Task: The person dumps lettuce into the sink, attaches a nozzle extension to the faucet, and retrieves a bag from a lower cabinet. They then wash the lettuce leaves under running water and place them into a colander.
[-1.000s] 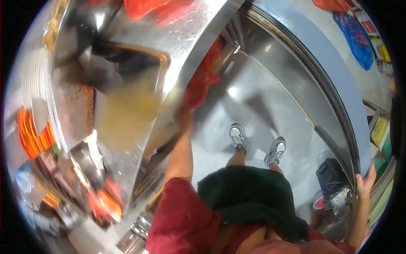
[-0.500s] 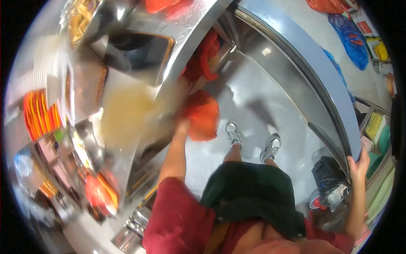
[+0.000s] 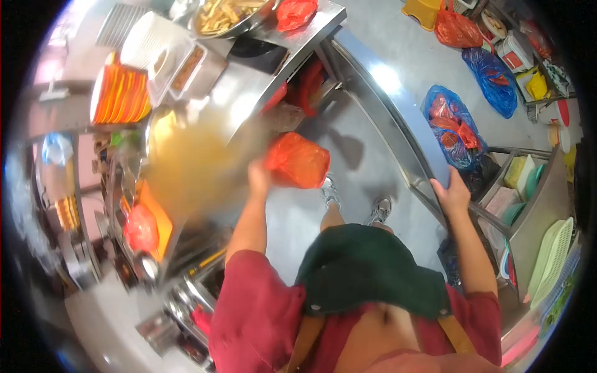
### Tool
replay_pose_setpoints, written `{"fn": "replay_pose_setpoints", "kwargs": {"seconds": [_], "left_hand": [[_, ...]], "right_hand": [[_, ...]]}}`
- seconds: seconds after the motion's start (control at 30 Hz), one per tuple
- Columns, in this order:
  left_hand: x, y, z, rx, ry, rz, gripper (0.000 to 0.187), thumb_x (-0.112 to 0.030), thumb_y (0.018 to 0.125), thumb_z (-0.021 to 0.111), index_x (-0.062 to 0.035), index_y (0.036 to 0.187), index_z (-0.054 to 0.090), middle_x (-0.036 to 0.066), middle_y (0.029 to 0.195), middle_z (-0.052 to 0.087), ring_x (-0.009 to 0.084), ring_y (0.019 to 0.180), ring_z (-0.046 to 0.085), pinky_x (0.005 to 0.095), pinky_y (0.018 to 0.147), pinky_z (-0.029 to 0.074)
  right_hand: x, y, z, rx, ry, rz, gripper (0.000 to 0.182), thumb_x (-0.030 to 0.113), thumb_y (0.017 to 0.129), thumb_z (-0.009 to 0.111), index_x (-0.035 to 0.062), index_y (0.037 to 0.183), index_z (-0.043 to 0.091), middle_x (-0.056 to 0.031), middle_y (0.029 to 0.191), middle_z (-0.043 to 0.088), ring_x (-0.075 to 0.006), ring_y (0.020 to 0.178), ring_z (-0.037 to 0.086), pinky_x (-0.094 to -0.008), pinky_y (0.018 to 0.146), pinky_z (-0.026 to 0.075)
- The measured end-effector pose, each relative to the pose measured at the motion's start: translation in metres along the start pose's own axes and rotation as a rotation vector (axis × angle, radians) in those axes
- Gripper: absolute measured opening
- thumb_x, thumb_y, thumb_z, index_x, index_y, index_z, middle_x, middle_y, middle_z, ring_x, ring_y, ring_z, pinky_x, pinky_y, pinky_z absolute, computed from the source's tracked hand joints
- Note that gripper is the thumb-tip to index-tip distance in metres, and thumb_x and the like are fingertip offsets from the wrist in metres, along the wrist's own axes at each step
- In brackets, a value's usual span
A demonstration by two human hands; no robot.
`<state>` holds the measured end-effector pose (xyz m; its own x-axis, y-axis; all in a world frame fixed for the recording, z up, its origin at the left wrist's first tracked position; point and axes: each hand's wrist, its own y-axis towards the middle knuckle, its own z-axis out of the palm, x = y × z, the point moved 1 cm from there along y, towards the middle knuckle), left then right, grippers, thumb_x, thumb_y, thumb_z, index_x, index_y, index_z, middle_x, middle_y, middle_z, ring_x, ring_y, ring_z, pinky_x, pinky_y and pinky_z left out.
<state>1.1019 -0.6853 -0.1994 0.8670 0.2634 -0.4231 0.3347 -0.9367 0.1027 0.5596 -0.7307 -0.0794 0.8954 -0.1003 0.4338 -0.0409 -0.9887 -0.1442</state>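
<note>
My left hand [image 3: 258, 178] is closed on the gathered top of a full red plastic bag [image 3: 303, 163], which hangs above the floor. What the bag contains is hidden. At the right, my right hand [image 3: 454, 194] grips the edge of a large metal door [image 3: 398, 102], with the thumb on its inner side and the fingers along the outer face. The door stands open in front of me. Between it and the steel counter, more red bags [image 3: 308, 87] show in the shadowed space below the counter.
A steel counter [image 3: 323, 22] carries a pan of cut yellowish food [image 3: 227, 13], a dark flat device [image 3: 258, 55] and stacked orange plates [image 3: 121, 93]. Blue bags [image 3: 457, 127] lie on the floor beyond the door. A rack with trays [image 3: 516, 180] stands at right. A blurry smudge covers part of the left side.
The door edge and my right hand have come inward, nearer my body. The red bag remains in my left hand, slightly tilted now. My head view has shifted.
</note>
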Motion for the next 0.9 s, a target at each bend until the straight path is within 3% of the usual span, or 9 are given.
{"fn": "replay_pose_setpoints", "kwargs": {"seconds": [0.13, 0.2, 0.3, 0.33, 0.43, 0.53, 0.67, 0.8, 0.9], "left_hand": [[-0.027, -0.032, -0.060, 0.016, 0.015, 0.078, 0.022, 0.005, 0.062, 0.057, -0.0033, 0.082, 0.062, 0.014, 0.085, 0.061, 0.0322, 0.084, 0.057, 0.0378, 0.076, 0.046], [-0.066, -0.049, -0.125, -0.004, 0.061, 0.149, 0.022, 0.004, 0.061, 0.059, -0.0039, 0.082, 0.062, 0.013, 0.085, 0.062, 0.0314, 0.082, 0.059, 0.0377, 0.074, 0.047], [-0.121, -0.071, -0.233, -0.086, 0.101, 0.293, 0.021, -0.001, 0.060, 0.066, -0.0053, 0.080, 0.061, 0.011, 0.076, 0.060, 0.0295, 0.073, 0.057, 0.0372, 0.066, 0.047], [-0.139, -0.073, -0.298, -0.195, 0.105, 0.385, 0.021, -0.004, 0.060, 0.070, -0.0062, 0.079, 0.061, 0.009, 0.072, 0.058, 0.0281, 0.067, 0.056, 0.0366, 0.061, 0.046], [-0.180, -0.105, -0.363, -0.252, -0.178, 0.649, 0.023, -0.009, 0.061, 0.075, -0.0084, 0.078, 0.060, 0.006, 0.061, 0.050, 0.0235, 0.056, 0.048, 0.0335, 0.051, 0.040], [-0.213, -0.138, -0.392, -0.144, -0.340, 0.939, 0.021, -0.007, 0.064, 0.073, -0.0056, 0.080, 0.060, 0.006, 0.058, 0.045, 0.0222, 0.053, 0.045, 0.0330, 0.049, 0.037], [-0.231, -0.167, -0.395, -0.044, -0.575, 1.051, 0.017, -0.011, 0.067, 0.071, -0.0048, 0.077, 0.058, 0.006, 0.059, 0.045, 0.0215, 0.053, 0.045, 0.0332, 0.047, 0.036], [-0.258, -0.205, -0.385, 0.003, -0.307, 1.249, 0.020, -0.017, 0.073, 0.067, -0.0057, 0.064, 0.053, 0.005, 0.069, 0.051, 0.0213, 0.058, 0.049, 0.0307, 0.048, 0.039], [-0.278, -0.232, -0.381, 0.284, -0.520, 1.209, 0.016, -0.016, 0.077, 0.063, -0.0030, 0.070, 0.057, 0.007, 0.077, 0.056, 0.0198, 0.063, 0.053, 0.0273, 0.052, 0.042]], "right_hand": [[0.026, -0.038, 0.031, -0.077, 0.004, -0.118, 0.058, 0.036, 0.077, 0.062, 0.0040, 0.121, 0.041, -0.0212, 0.110, 0.053, -0.0363, 0.096, 0.054, -0.0412, 0.080, 0.044], [0.046, -0.057, 0.044, 0.089, 0.094, -0.034, 0.060, 0.036, 0.078, 0.061, 0.0035, 0.123, 0.038, -0.0221, 0.110, 0.053, -0.0376, 0.096, 0.054, -0.0422, 0.081, 0.043], [0.069, -0.067, 0.044, 0.648, 0.194, -0.174, 0.060, 0.031, 0.078, 0.060, 0.0068, 0.127, 0.036, -0.0201, 0.110, 0.053, -0.0371, 0.097, 0.054, -0.0431, 0.080, 0.044], [0.132, -0.097, 0.017, 0.277, 0.174, -0.435, 0.059, 0.026, 0.076, 0.062, 0.0081, 0.127, 0.038, -0.0168, 0.112, 0.052, -0.0335, 0.097, 0.054, -0.0420, 0.077, 0.045], [0.265, -0.162, -0.066, 0.263, 0.709, -0.595, 0.065, 0.021, 0.067, 0.071, 0.0077, 0.123, 0.042, -0.0129, 0.108, 0.051, -0.0284, 0.093, 0.054, -0.0365, 0.073, 0.046], [0.336, -0.216, -0.102, -0.173, 0.613, -1.024, 0.067, 0.022, 0.062, 0.075, 0.0074, 0.119, 0.045, -0.0129, 0.107, 0.050, -0.0284, 0.091, 0.054, -0.0355, 0.070, 0.047], [0.326, -0.263, -0.103, -0.240, 0.403, -0.840, 0.053, 0.027, 0.061, 0.077, 0.0061, 0.104, 0.055, -0.0120, 0.091, 0.057, -0.0276, 0.080, 0.057, -0.0368, 0.065, 0.047], [0.276, -0.315, -0.108, -0.098, 0.305, -0.546, 0.028, 0.025, 0.065, 0.073, 0.0087, 0.086, 0.063, -0.0092, 0.065, 0.059, -0.0271, 0.061, 0.058, -0.0376, 0.055, 0.045], [0.231, -0.358, -0.103, -0.251, 0.334, -0.503, 0.014, 0.020, 0.071, 0.068, 0.0101, 0.078, 0.062, -0.0083, 0.061, 0.057, -0.0276, 0.058, 0.057, -0.0377, 0.052, 0.044]]}}
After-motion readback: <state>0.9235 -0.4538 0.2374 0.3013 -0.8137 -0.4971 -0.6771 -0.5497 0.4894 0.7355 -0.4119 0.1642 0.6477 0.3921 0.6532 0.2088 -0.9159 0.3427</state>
